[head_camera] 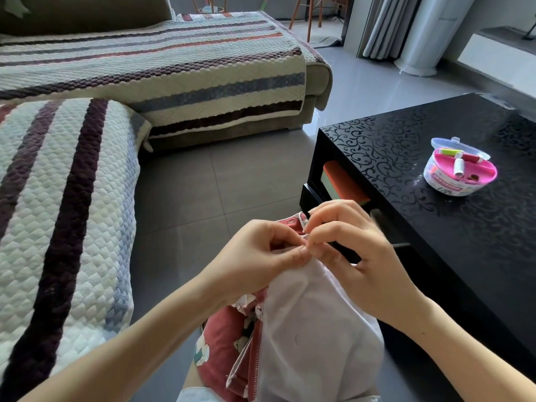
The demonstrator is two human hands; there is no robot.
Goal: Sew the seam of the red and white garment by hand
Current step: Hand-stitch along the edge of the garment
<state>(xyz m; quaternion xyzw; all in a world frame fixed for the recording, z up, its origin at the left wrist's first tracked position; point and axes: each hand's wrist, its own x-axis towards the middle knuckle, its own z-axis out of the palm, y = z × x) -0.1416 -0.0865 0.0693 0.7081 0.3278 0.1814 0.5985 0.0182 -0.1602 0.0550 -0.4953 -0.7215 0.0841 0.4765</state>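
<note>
Both the left hand [262, 250] and right hand [356, 250] are pinching the soft red and white garment [307, 323] lying over the lap, fingers curled tight at its seam, beside the glossy black scroll-patterned desk [406, 146] above grey floor tiles [220, 181].

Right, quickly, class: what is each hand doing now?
Left hand: fingers pinch the garment at its seam.
Right hand: fingers pinch the same edge; needle too small to see.
</note>
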